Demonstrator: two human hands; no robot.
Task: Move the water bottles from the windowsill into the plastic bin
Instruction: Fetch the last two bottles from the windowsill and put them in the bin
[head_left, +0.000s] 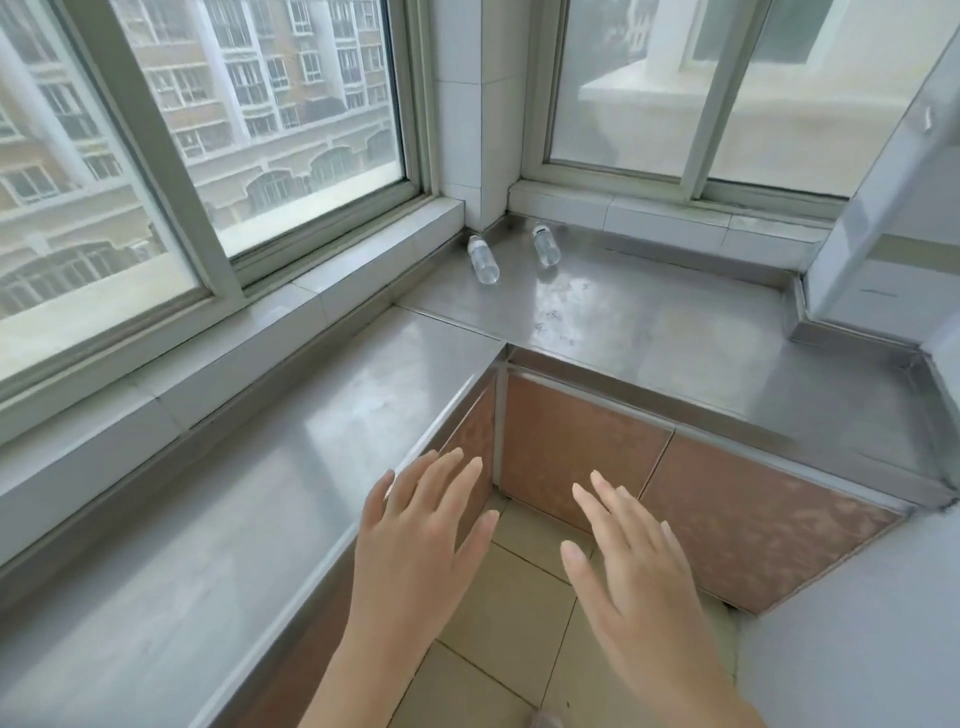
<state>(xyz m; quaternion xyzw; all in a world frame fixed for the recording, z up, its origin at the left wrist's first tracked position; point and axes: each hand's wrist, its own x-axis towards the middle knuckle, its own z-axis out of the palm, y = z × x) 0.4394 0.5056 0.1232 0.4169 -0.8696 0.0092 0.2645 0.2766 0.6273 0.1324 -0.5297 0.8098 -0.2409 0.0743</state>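
From the head camera, two clear water bottles lay on their sides on the steel windowsill (649, 332), far back in the corner where the two windows met. The left bottle (482, 259) rested just beside the tiled corner pillar (475, 130), its white cap pointing toward the wall. The right bottle (545, 244) lay near it, apart, angled the same way with its cap toward the glass. Both were well apart from the hands.

The left hand (421, 540) hung over the front edge of the sill's left run, palm down, fingers spread and straight, holding nothing. The right hand (634, 566) hovered beside it above the beige floor tiles (519, 597), fingers likewise extended and empty. Brown tiled panels (582, 447) faced the sill's underside. The plastic bin did not appear in this view.
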